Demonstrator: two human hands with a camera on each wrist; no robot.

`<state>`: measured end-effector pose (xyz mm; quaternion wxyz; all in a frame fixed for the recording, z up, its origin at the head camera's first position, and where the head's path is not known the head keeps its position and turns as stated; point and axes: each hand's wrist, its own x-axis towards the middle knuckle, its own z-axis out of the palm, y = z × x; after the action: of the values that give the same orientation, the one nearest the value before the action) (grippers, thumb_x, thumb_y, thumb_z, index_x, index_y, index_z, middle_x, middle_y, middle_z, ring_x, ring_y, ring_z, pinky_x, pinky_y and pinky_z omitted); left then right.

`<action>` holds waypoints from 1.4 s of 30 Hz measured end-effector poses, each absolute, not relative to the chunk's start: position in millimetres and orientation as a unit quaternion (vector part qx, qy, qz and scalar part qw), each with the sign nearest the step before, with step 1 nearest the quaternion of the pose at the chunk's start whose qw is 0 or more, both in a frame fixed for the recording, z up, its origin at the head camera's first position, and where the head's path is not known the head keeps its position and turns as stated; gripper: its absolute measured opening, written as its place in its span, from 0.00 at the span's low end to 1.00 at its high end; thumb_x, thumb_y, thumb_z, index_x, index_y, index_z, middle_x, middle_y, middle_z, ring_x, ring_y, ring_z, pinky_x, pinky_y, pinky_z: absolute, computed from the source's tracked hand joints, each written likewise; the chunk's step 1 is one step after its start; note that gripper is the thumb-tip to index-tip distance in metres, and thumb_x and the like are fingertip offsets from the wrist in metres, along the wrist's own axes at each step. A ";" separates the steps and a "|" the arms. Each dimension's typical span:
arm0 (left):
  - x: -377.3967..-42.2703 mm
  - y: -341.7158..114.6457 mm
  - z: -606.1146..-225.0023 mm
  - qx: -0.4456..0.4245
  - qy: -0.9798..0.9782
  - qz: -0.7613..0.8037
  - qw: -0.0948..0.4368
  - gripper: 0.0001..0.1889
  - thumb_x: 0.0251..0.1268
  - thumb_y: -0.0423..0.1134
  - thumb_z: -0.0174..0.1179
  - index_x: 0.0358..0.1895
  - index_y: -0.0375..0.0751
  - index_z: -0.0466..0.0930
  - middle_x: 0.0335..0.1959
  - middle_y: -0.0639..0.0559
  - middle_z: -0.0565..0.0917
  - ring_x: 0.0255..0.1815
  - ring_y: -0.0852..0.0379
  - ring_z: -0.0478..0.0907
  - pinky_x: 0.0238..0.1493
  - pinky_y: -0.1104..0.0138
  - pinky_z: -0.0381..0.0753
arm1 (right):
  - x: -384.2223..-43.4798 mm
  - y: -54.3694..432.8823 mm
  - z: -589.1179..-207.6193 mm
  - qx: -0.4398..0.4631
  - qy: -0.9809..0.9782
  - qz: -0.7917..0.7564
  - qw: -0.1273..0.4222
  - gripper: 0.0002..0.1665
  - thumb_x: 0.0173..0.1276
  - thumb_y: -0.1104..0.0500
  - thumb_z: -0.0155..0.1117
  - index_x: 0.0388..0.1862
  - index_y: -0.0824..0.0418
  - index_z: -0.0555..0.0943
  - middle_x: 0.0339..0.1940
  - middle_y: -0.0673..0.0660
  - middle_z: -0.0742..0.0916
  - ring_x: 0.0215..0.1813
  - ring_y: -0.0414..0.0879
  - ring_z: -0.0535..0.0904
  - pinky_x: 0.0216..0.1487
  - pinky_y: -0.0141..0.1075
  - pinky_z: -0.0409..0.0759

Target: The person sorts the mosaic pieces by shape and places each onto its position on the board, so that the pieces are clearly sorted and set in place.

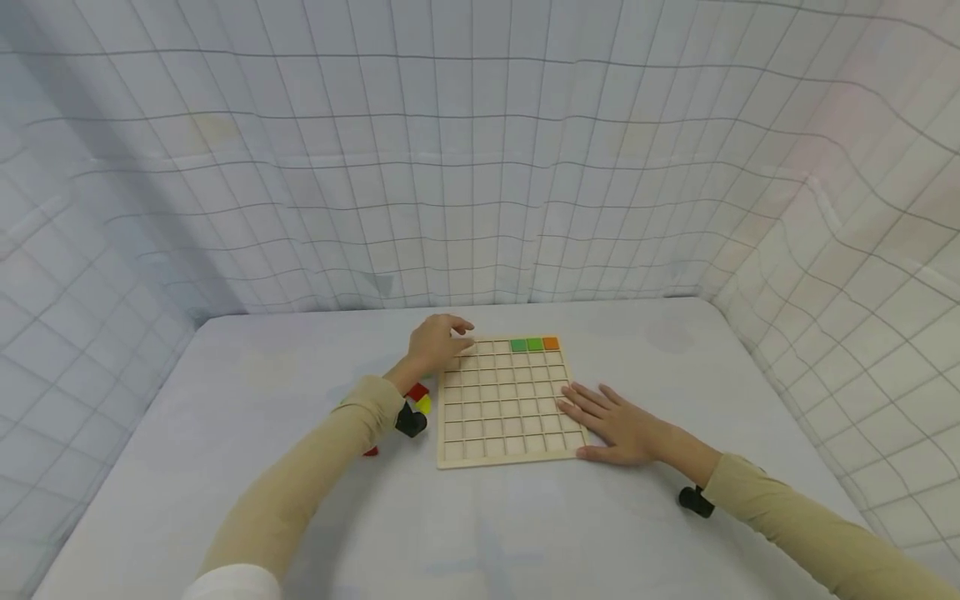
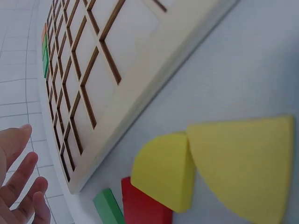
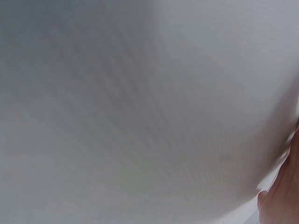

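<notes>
A pale wooden grid board [image 1: 502, 457] lies on the table. In its far row, at the right end, sit a teal-green tile [image 1: 518, 345], a green tile [image 1: 535, 343] and an orange tile [image 1: 551, 342]. My left hand [image 1: 437, 342] hovers by the board's far left corner, fingers loosely bent. Nothing shows between those fingers in the left wrist view. Spread over the board's right edge, my right hand [image 1: 617, 425] rests with straight fingers. The right wrist view catches only part of that hand [image 3: 282, 196] beside the white surface.
Left of the board lie loose blocks, partly hidden by my left arm: a red block [image 2: 145, 205], a rounded yellow block [image 2: 161, 170], a larger yellow piece [image 2: 252, 163] and a green block [image 2: 107, 205]. Another red piece [image 1: 371, 452] lies nearer me. White grid-lined curtains [image 1: 480, 167] surround the table.
</notes>
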<state>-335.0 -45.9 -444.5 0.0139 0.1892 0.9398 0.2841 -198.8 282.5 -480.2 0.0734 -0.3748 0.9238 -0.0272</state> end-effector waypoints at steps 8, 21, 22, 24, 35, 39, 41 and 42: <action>-334.9 -65.5 -450.7 0.175 0.943 0.283 0.009 0.17 0.64 0.45 0.61 0.54 0.46 0.83 0.49 0.49 0.85 0.45 0.52 0.79 0.21 0.72 0.69 | -197.4 285.1 -480.5 -0.375 0.925 -0.028 0.062 0.45 0.72 0.35 0.46 0.79 0.56 0.49 0.80 0.59 0.53 0.80 0.57 0.47 0.72 0.62 0.48; -324.9 -95.2 -459.2 0.151 0.947 0.284 0.002 0.16 0.63 0.45 0.62 0.53 0.47 0.83 0.48 0.48 0.86 0.44 0.52 0.79 0.27 0.70 0.72 | -196.8 282.5 -480.5 -0.378 0.924 -0.021 0.056 0.45 0.72 0.36 0.47 0.78 0.57 0.50 0.79 0.59 0.54 0.79 0.58 0.48 0.72 0.62 0.50; -323.7 -97.5 -459.7 0.148 0.947 0.286 0.004 0.16 0.63 0.45 0.62 0.53 0.47 0.83 0.48 0.48 0.86 0.43 0.52 0.79 0.28 0.70 0.73 | -197.1 282.7 -481.6 -0.379 0.923 -0.021 0.055 0.45 0.72 0.36 0.47 0.78 0.57 0.50 0.79 0.59 0.54 0.79 0.58 0.48 0.72 0.62 0.50; -321.2 -101.9 -460.5 0.140 0.947 0.289 0.009 0.17 0.63 0.45 0.63 0.53 0.47 0.83 0.48 0.48 0.86 0.43 0.52 0.79 0.31 0.68 0.75 | -197.1 282.7 -482.9 -0.381 0.923 -0.022 0.051 0.45 0.72 0.35 0.46 0.78 0.57 0.50 0.79 0.59 0.55 0.79 0.58 0.49 0.72 0.62 0.50; -312.8 -125.9 -469.1 0.134 0.940 0.311 0.038 0.21 0.60 0.46 0.66 0.54 0.43 0.82 0.47 0.45 0.85 0.43 0.50 0.79 0.39 0.65 0.75 | -197.4 282.5 -484.5 -0.383 0.923 -0.017 0.038 0.45 0.72 0.35 0.46 0.78 0.56 0.50 0.79 0.59 0.56 0.79 0.58 0.50 0.72 0.62 0.52; -311.6 -131.4 -472.2 0.143 0.932 0.331 0.043 0.21 0.58 0.45 0.67 0.54 0.42 0.82 0.47 0.44 0.85 0.42 0.49 0.78 0.43 0.63 0.75 | -196.9 282.0 -482.2 -0.375 0.925 -0.015 0.052 0.46 0.72 0.34 0.45 0.79 0.55 0.48 0.80 0.57 0.53 0.80 0.56 0.47 0.73 0.60 0.49; -310.2 -133.4 -472.6 0.151 0.925 0.345 0.044 0.21 0.56 0.44 0.68 0.53 0.41 0.82 0.46 0.44 0.85 0.41 0.49 0.77 0.43 0.62 0.75 | -196.5 281.5 -481.2 -0.373 0.926 -0.014 0.057 0.46 0.72 0.34 0.45 0.79 0.55 0.48 0.80 0.57 0.53 0.80 0.55 0.47 0.73 0.60 0.49; -309.7 -134.4 -472.5 0.156 0.922 0.351 0.045 0.21 0.56 0.45 0.68 0.53 0.41 0.82 0.45 0.44 0.85 0.41 0.49 0.76 0.43 0.62 0.75 | -196.3 281.2 -480.9 -0.374 0.926 -0.017 0.055 0.46 0.72 0.34 0.46 0.79 0.55 0.49 0.80 0.57 0.53 0.80 0.56 0.47 0.73 0.60 0.49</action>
<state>-309.7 -134.4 -472.5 0.0454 0.1560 0.9223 0.3505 -196.3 281.2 -480.9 0.0550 -0.3737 0.9258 -0.0168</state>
